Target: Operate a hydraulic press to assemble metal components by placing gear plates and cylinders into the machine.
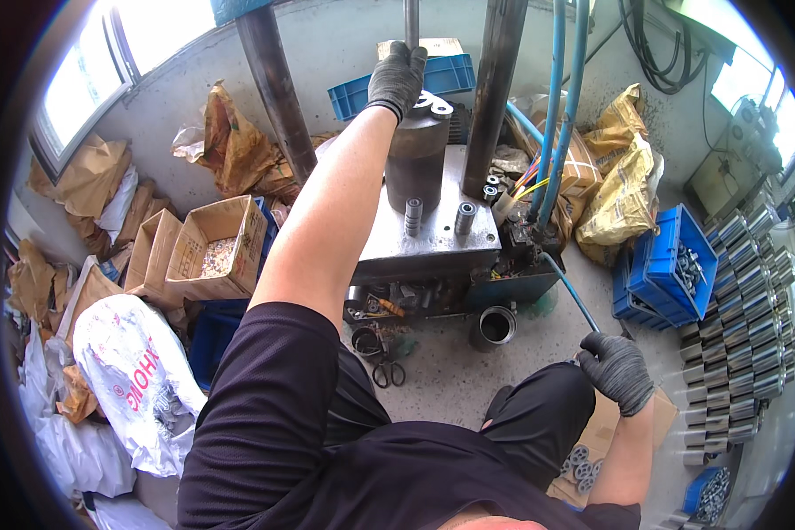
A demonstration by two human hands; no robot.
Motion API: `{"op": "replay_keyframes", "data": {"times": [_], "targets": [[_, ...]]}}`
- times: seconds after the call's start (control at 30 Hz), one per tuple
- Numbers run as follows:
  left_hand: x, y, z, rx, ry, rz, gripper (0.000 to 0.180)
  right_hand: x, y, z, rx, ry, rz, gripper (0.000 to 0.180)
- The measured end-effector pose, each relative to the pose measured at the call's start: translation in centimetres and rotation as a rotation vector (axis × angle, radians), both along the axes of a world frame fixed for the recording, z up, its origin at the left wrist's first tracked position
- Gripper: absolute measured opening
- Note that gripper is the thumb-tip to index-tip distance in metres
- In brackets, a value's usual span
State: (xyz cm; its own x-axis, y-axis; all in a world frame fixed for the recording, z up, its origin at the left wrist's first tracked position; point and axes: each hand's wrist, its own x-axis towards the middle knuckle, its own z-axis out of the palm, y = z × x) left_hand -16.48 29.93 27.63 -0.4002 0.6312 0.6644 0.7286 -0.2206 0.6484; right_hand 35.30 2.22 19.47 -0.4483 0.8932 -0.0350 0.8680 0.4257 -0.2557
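Observation:
My left hand point(397, 81), in a dark grey knitted glove, reaches up to the lower end of an upright metal rod point(412, 21). Its fingers are closed there; what they hold is hidden behind the glove. Just below it, a dark steel cylinder point(416, 163) stands on the metal press table point(455, 230), with pale ring-shaped parts point(435, 104) on top. Two short stacks of bearing-like rings, a left stack point(412, 216) and a right stack point(465, 218), stand before the cylinder. At the lower right, my gloved right hand point(618, 373) is closed around the end of a blue lever point(571, 293).
Dark press columns, a left column point(278, 93) and a right column point(495, 97), flank the cylinder. A blue tray point(446, 75) lies behind. Cardboard boxes point(221, 247) and bags crowd the left. Blue crates point(676, 265) and stacked metal cylinders point(742, 327) line the right. An open-topped pot point(495, 329) stands on the floor.

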Motion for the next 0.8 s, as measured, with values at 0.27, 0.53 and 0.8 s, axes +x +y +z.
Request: {"op": "replay_keyframes", "data": {"times": [0.27, 0.53, 0.8], "targets": [[1.5, -2.6, -0.8, -0.021, -0.090, -0.022, 0.037, 0.1, 0.4, 0.4, 0.042, 0.092, 0.020, 0.025], [0.7, -2.4, -1.5, -0.012, -0.066, -0.117, 0.046, -4.2, 13.2, 8.3, 0.869, 0.337, 0.078, 0.014], [0.0, -1.6, -1.8, -0.038, -0.051, -0.107, 0.050, -4.9, 17.4, 9.7, 0.927, 0.229, 0.066, 0.018]]}}
